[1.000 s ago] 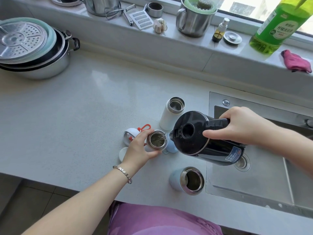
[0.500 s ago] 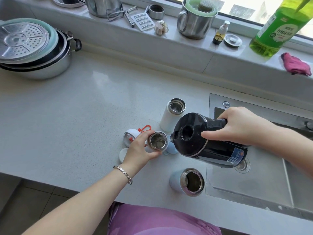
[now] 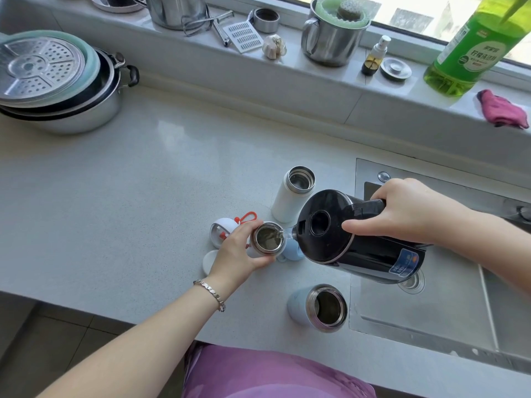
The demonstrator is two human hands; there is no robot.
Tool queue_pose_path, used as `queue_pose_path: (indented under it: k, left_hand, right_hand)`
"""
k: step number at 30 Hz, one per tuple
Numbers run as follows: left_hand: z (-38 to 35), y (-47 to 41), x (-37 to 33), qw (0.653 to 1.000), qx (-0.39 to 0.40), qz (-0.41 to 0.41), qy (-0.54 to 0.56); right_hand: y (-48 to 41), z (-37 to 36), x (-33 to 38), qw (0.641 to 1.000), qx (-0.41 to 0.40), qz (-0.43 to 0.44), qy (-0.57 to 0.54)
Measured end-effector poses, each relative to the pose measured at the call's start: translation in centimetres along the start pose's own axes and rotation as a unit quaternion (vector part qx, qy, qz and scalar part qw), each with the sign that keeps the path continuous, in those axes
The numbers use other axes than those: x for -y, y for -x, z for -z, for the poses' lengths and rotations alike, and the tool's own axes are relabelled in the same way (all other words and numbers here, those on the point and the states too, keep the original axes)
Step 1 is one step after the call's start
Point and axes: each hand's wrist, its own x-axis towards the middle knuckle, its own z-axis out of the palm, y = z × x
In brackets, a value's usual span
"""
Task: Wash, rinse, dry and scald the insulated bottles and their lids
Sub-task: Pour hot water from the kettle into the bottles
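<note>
Three open insulated bottles stand on the grey counter. My left hand (image 3: 235,254) grips the small middle bottle (image 3: 267,238) upright. My right hand (image 3: 402,214) holds the handle of a black electric kettle (image 3: 356,242), tilted left, and a thin stream of water runs from its spout into that bottle. A white bottle (image 3: 290,199) stands just behind it. A pale blue bottle (image 3: 319,307) stands near the counter's front edge. A white lid with a red loop (image 3: 224,229) lies left of my hand, a white cap (image 3: 209,261) below it, and a blue lid (image 3: 291,251) sits under the kettle spout.
The steel sink (image 3: 425,300) lies at the right, under the kettle's base. Stacked pots with a steamer plate (image 3: 54,84) stand at the far left. The window ledge carries a steel mug (image 3: 330,38), a green detergent bottle (image 3: 471,53) and a pink cloth (image 3: 501,109).
Both hands have stayed almost where they were. Water keeps pouring from the tilted kettle into the small bottle.
</note>
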Motion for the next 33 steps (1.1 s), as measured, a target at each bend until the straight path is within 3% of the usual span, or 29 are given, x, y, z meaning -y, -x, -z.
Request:
queue_pose_path:
  k: [33]
  left_hand:
    - [0.0, 0.1, -0.3, 1.0, 0.0, 0.005, -0.001]
  right_hand:
    - [-0.3, -0.8, -0.4, 1.0, -0.01, 0.016, -0.019]
